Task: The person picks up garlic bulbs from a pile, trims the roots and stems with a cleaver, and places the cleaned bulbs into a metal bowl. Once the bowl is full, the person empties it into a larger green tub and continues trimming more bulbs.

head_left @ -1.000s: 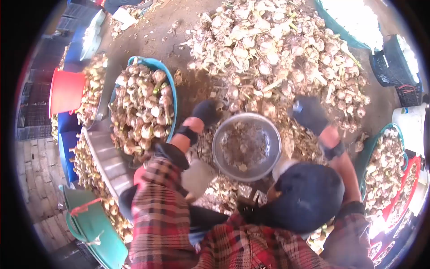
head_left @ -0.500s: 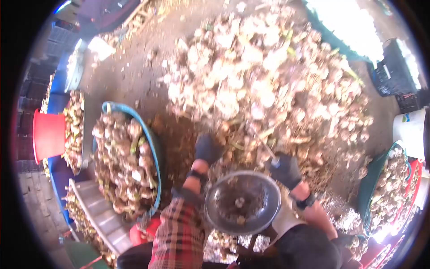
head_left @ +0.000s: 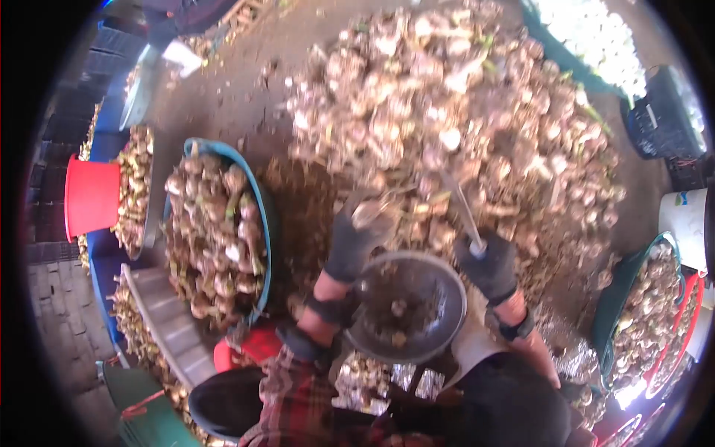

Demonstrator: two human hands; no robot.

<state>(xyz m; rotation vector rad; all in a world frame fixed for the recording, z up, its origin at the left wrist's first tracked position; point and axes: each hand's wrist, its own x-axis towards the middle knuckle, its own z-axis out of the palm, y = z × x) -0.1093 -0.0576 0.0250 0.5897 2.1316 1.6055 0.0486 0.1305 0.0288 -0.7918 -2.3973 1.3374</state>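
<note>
My left hand (head_left: 353, 240), in a dark glove, is closed around a garlic bulb (head_left: 368, 213), slightly blurred, just beyond the rim of a metal bowl (head_left: 456, 328). The bowl sits between my forearms, with a few small scraps inside. A knife (head_left: 466, 211) is gripped in my gloved right hand (head_left: 488, 267), its blade pointing forward and a little left. Past both hands spreads a large heap of garlic bulbs (head_left: 447, 112) with stems and dry leaves, lying on the ground.
Left of me stands a blue-rimmed tub (head_left: 261, 194) heaped with garlic. A red bucket (head_left: 93, 198) and a pale slatted tray (head_left: 167, 328) are farther left. On the right are a green tub (head_left: 617, 313) of garlic, a white bucket (head_left: 684, 223) and a dark crate (head_left: 659, 119).
My left hand has drawn closer to the bowl, now with a garlic bulb in it. The right hand has moved slightly right and up with the knife. The camera view has shifted a little.
</note>
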